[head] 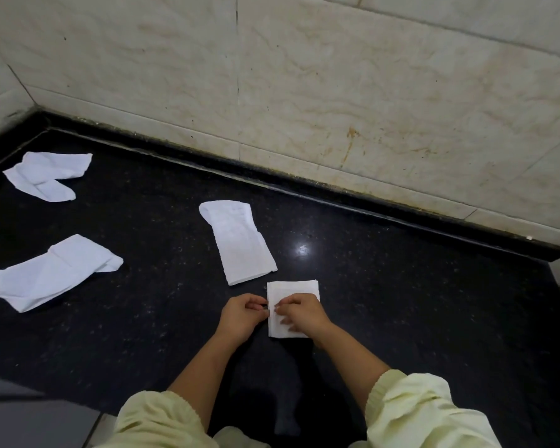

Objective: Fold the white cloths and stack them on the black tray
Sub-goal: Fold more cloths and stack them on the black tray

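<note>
Folded cloth [293, 288] flat on counter [401, 302], front centre. Left hand [243, 315] palm down beside it, thumb and forefinger pinching its left edge. Right hand [301, 313] on top, fingers curled, tips pinching same edge. Forearms converging, sleeves [411, 405] pushed up. Long cloth [238, 242] just behind, apart. Mid-left cloth [52, 273], far-left cloth [46, 174] well apart.

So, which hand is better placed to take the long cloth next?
Probably left. The left hand pinches the left edge of the small folded cloth, nearer the long cloth; the right hand lies across it, farther off.
</note>
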A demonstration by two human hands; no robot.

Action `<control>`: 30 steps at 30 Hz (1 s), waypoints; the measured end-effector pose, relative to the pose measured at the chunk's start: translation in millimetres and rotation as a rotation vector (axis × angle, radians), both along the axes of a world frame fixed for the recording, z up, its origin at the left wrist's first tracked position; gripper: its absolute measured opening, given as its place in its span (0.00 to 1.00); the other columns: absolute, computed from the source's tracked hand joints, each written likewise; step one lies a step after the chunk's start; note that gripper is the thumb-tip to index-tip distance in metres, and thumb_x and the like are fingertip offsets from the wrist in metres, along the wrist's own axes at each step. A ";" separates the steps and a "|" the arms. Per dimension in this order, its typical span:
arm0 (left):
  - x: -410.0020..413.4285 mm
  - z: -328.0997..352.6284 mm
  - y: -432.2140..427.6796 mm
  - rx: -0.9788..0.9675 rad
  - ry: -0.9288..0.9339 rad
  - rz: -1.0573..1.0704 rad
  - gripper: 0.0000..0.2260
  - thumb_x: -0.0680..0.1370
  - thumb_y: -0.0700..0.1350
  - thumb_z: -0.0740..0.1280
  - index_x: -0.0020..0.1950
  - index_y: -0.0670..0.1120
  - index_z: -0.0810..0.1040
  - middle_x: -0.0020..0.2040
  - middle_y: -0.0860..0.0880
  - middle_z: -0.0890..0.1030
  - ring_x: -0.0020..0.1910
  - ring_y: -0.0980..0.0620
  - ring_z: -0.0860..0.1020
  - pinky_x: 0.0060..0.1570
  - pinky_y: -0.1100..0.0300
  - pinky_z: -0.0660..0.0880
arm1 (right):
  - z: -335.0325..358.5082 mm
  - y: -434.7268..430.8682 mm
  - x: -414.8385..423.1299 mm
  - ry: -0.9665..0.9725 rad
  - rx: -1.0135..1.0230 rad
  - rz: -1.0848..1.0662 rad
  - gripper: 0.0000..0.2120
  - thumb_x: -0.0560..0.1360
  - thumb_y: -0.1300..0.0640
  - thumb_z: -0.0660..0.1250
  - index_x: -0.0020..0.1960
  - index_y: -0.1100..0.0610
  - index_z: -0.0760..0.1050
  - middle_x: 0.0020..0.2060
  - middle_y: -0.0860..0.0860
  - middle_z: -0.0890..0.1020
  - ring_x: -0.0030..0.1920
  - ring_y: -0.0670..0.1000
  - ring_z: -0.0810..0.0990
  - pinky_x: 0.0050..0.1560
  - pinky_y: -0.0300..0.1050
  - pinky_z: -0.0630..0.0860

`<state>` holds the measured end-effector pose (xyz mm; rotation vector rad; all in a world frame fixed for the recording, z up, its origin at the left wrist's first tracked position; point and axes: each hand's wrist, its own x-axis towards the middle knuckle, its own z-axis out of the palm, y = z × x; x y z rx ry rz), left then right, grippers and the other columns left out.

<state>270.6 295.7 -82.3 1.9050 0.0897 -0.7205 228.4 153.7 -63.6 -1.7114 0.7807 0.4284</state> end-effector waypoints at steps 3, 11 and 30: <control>4.6 4.4 1.0 -0.053 0.106 0.003 0.06 0.75 0.36 0.70 0.51 0.40 0.80 0.42 0.44 0.82 0.40 0.52 0.80 0.43 0.62 0.78 | 10.7 -12.1 -1.0 -0.009 0.018 -0.014 0.06 0.74 0.62 0.68 0.50 0.60 0.81 0.39 0.49 0.82 0.35 0.45 0.79 0.31 0.35 0.74; 0.2 11.0 -7.7 0.160 -0.107 0.005 0.11 0.72 0.47 0.74 0.51 0.47 0.78 0.43 0.49 0.82 0.44 0.51 0.81 0.48 0.57 0.78 | 15.9 -71.2 -20.6 -0.006 -0.099 -0.279 0.04 0.73 0.67 0.66 0.44 0.61 0.78 0.36 0.54 0.81 0.34 0.48 0.77 0.31 0.39 0.73; -2.0 18.4 -27.0 0.273 0.043 -0.044 0.08 0.67 0.38 0.69 0.36 0.48 0.72 0.40 0.47 0.77 0.41 0.46 0.77 0.50 0.45 0.80 | 12.0 -44.2 -23.1 0.024 0.163 -0.342 0.09 0.70 0.66 0.69 0.50 0.68 0.77 0.48 0.62 0.83 0.46 0.59 0.82 0.46 0.52 0.81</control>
